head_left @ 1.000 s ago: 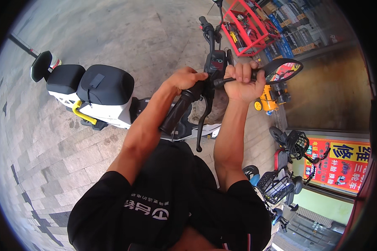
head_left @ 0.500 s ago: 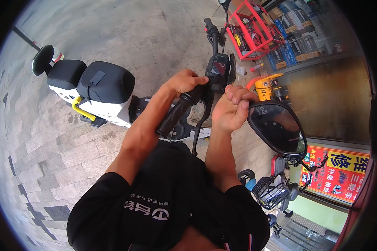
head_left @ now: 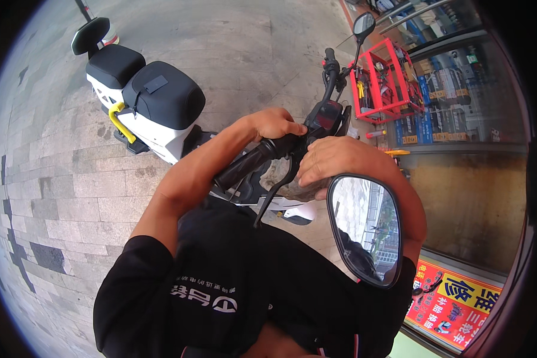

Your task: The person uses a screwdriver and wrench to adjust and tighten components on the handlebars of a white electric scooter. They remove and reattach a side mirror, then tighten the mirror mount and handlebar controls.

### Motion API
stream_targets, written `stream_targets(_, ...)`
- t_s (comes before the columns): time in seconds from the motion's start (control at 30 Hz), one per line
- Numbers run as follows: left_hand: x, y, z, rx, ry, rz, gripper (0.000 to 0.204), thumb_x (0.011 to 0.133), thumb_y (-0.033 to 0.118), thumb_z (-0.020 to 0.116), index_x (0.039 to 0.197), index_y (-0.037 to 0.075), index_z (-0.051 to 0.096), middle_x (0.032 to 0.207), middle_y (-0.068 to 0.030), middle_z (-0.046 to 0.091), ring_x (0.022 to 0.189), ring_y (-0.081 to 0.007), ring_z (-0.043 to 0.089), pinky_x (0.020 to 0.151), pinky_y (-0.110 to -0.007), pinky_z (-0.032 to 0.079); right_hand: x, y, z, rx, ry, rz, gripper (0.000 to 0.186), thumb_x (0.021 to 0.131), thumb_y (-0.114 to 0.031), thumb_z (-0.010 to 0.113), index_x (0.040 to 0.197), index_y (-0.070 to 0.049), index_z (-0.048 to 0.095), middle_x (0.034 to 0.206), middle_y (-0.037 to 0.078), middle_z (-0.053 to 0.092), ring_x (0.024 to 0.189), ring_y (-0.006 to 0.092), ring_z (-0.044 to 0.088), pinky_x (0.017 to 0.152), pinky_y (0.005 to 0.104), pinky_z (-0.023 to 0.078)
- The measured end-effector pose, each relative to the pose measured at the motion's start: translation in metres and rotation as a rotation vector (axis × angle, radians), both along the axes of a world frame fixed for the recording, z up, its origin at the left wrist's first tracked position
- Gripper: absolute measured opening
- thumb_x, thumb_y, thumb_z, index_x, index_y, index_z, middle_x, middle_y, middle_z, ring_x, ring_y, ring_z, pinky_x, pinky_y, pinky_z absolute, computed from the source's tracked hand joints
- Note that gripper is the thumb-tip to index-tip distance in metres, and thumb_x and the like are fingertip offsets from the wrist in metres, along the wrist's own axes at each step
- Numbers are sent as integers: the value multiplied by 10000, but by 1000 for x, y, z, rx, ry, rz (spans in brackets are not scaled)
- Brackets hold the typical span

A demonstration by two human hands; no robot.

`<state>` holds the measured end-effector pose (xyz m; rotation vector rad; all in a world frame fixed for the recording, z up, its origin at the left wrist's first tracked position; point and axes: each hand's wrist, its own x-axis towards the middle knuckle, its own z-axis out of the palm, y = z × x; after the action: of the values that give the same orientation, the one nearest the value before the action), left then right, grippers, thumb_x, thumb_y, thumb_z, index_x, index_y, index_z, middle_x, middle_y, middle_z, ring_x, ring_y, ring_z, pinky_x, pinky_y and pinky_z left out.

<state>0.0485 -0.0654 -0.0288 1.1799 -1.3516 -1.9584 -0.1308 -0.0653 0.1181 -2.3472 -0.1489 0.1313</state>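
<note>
One bare left hand (head_left: pixel 278 124) curled round black tubular handlebar (head_left: pixel 244 164); one right hand (head_left: pixel 335 156), fingers bent, hold unclear, beside black-rimmed oval mirror (head_left: pixel 365 230), near right.

The handlebar grip (head_left: pixel 243 167) lies between seat (head_left: pixel 173 102) and near mirror (head_left: pixel 366 230).

Outdoor repair workshop: red tool cart (head_left: pixel 400 114)

Fisheye head view looks down, near the handlebar grip (head_left: pixel 244 167).
</note>
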Motion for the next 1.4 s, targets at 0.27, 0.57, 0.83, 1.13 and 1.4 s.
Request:
stream_targets(0.27, -1, -4, -24, -183, -45, 9, 322, 798, 165, 672, 986, -95, 677, 922, -135, 689, 823, -205, 619, 692, -365, 499, 63, -17, -20, 391, 58, 162, 439, 607, -104, 780, 1030, -32, 690, 949, 133, 698, 901, 277, 677, 793, 349, 531)
stream_targets(0.57, -8, 1, -27, -257, 153, 43, 431, 880, 220, 668, 1233, -10, 574, 1146, -101, 615, 1062, -184, 551, 874, -319, 459, 55, -17, -35, 701, -276, -980, 376, 781, -242, 816, 1029, 0, 669, 753, 31, 627, 642, 108, 562, 596, 255, 444)
stream_targets(0.83, -8, 1, -8, 46, -46, -12, 305, 920, 232, 629, 1115, -1, 645, 1026, -61, 650, 950, -127, 600, 808, -276, 486, 35, -30, -43, 1249, -228, -815, 565, 876, -365, 698, 1243, 28, 525, 600, -45, 422, 463, 24, 322, 454, 198, 304)
stream_targets(1.13, -5, 7, 2, 77, 87, 55, 369, 886, 290, 660, 972, -69, 671, 800, -85, 658, 641, -141, 607, 543, -299, 488, 32, -20, -53, 1139, -521, -1243, 422, 916, -334, 662, 1161, -6, 558, 605, -48, 422, 457, 36, 326, 438, 209, 278)
stream_targets(1.4, -9, 7, -5, 81, 133, 100, 407, 873, 283, 687, 943, -117, 659, 768, -123, 655, 578, -173, 604, 482, -317, 480, 21, 6, -67, 1258, -1394, -1673, 176, 892, -255, 666, 878, -135, 538, 627, -36, 453, 465, 65, 360, 461, 252, 305)
